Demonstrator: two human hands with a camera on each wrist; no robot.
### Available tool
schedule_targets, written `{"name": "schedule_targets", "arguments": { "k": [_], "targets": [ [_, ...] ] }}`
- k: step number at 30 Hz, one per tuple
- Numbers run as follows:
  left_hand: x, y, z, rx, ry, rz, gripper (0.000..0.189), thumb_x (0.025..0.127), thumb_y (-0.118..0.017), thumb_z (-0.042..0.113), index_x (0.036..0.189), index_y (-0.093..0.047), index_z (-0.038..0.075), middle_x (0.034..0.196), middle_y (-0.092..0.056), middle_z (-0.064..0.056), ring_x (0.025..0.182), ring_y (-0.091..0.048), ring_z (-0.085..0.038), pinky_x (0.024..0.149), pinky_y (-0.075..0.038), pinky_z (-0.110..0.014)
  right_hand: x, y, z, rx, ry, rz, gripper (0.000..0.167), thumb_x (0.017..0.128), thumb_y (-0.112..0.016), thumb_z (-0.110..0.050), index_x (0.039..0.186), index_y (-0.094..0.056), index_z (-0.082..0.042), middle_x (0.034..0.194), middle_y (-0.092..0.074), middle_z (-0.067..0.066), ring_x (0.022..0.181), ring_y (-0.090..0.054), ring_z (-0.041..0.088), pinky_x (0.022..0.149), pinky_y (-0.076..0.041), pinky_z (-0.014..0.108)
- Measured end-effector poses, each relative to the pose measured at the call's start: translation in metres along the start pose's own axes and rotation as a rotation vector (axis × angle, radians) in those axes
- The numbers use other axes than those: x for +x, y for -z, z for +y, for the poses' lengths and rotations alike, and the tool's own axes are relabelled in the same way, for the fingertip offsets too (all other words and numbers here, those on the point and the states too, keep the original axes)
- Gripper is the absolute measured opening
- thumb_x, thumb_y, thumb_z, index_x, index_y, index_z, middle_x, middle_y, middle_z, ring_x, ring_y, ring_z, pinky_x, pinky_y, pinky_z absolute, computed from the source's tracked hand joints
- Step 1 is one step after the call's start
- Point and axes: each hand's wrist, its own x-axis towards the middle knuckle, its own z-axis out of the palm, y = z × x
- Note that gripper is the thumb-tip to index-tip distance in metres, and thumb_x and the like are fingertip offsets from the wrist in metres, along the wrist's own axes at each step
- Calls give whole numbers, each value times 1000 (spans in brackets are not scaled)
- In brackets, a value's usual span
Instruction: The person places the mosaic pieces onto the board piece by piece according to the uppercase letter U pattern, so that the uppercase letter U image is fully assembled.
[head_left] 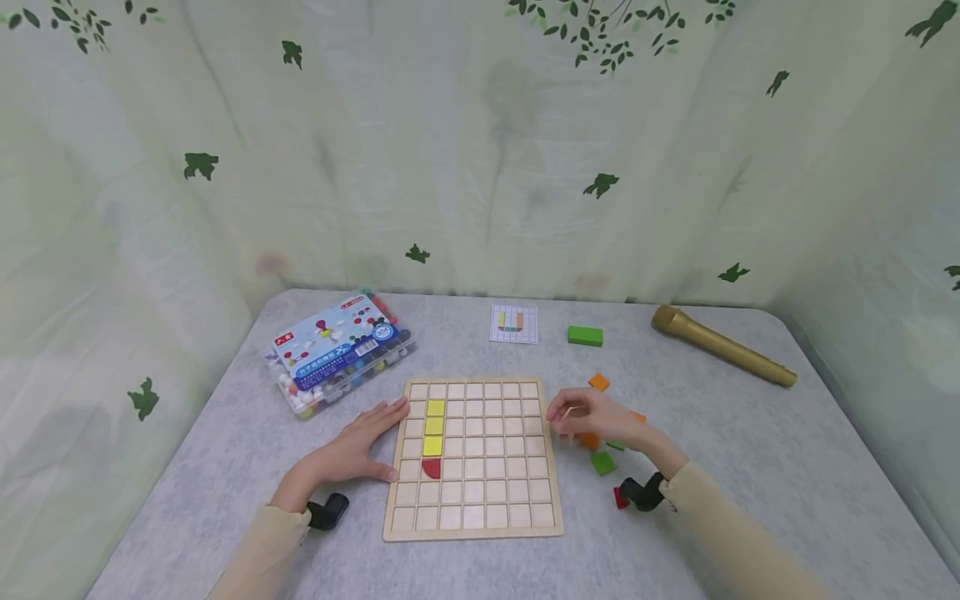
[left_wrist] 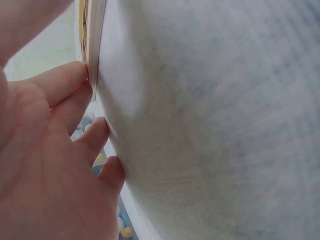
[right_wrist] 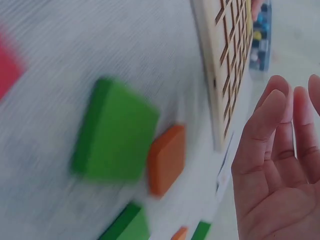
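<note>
A wooden grid board (head_left: 474, 535) lies on the table between the two hands. In one of its columns are several pieces: three yellow square tiles (head_left: 433, 426) and, below them, a red quarter-round piece (head_left: 431, 469). My left hand (head_left: 352, 446) is spread beside the board, its fingertips and thumb at the left edge; in the left wrist view the fingers (left_wrist: 65, 85) reach the board's side. My right hand (head_left: 592, 412) hovers just past the board's right edge with bent fingers, thumb tip close to the index finger, and no piece shows between them. Orange pieces (head_left: 588, 441) lie partly beneath it.
Right of the board lie a green piece (head_left: 603, 463), a red piece (head_left: 621, 498) and an orange tile (head_left: 598, 382). Behind are a pattern card (head_left: 513, 340), a green block (head_left: 585, 336), a gold stick with a thick end (head_left: 720, 346) and a clear plastic case (head_left: 337, 350).
</note>
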Motion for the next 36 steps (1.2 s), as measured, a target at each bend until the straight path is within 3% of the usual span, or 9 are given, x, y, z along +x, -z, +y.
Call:
{"name": "schedule_targets", "arguments": {
  "k": [9, 16, 20, 30, 36],
  "targets": [
    [-1, -1, 1, -10, 3, 3, 97, 80, -76, 39, 151, -22, 2, 157, -15, -17, 141, -5, -44, 110, -6, -61, -36, 26, 19, -8, -58, 90, 20, 92, -63, -14, 104, -62, 1, 102, -61, 15, 88, -58, 28, 74, -51, 37],
    [-1, -2, 0, -6, 15, 5, 97, 79, -76, 40, 152, -22, 3, 157, -15, -16, 142, -5, -43, 110, -6, -60, -53, 33, 30, -19, -40, 88, 18, 91, -63, -5, 106, -61, 4, 107, -60, 21, 83, -58, 22, 70, -51, 32],
    [-2, -2, 1, -10, 16, 6, 98, 79, -76, 40, 152, -22, 3, 157, -15, -17, 142, -4, -43, 110, -5, -60, -58, 33, 33, -28, -24, 69, 20, 89, -63, -2, 107, -61, 6, 106, -60, 23, 80, -57, 23, 69, -52, 32],
    [-2, 0, 4, -14, -2, 10, 97, 80, -76, 38, 151, -23, 1, 157, -15, -19, 141, -4, -45, 109, -5, -63, -61, 26, 38, -110, -41, 56, 18, 86, -66, -2, 104, -63, -1, 101, -63, 13, 83, -59, 26, 73, -51, 32],
    [-2, 1, 5, -15, -1, 11, 97, 80, -76, 38, 151, -23, 0, 157, -15, -19, 141, -4, -45, 108, -6, -64, -63, 20, 36, -213, -16, 80, 17, 84, -68, 2, 100, -64, -3, 99, -62, 9, 83, -59, 23, 72, -50, 30]
  ]
}}
